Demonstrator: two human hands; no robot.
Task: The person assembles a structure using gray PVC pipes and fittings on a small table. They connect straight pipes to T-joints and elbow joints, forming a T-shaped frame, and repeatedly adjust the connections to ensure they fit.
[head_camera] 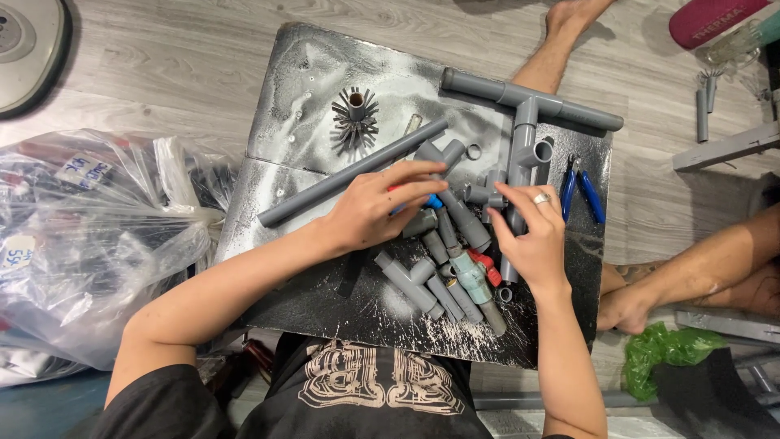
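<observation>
long grey pipe (349,173) — lying diagonal, upper end toward right, left hand (382,207) over it

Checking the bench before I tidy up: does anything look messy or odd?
Yes. Grey pipe fittings lie jumbled crosswise on the black board, which is streaked with white powdery spatter, heaviest at its top left.

The grey pipes (351,172) and fittings (422,280) under my hands look like matt, smooth plastic, and the valve (474,276) has a glossier red plastic handle. My bench (309,89) is a dark sheet, scuffed and dusted with white spray. The pliers (582,189) carry shiny blue plastic grips; the floor (162,57) looks like pale, matt wood grain, and the bags (89,236) are clear, crinkled, glossy plastic.
</observation>
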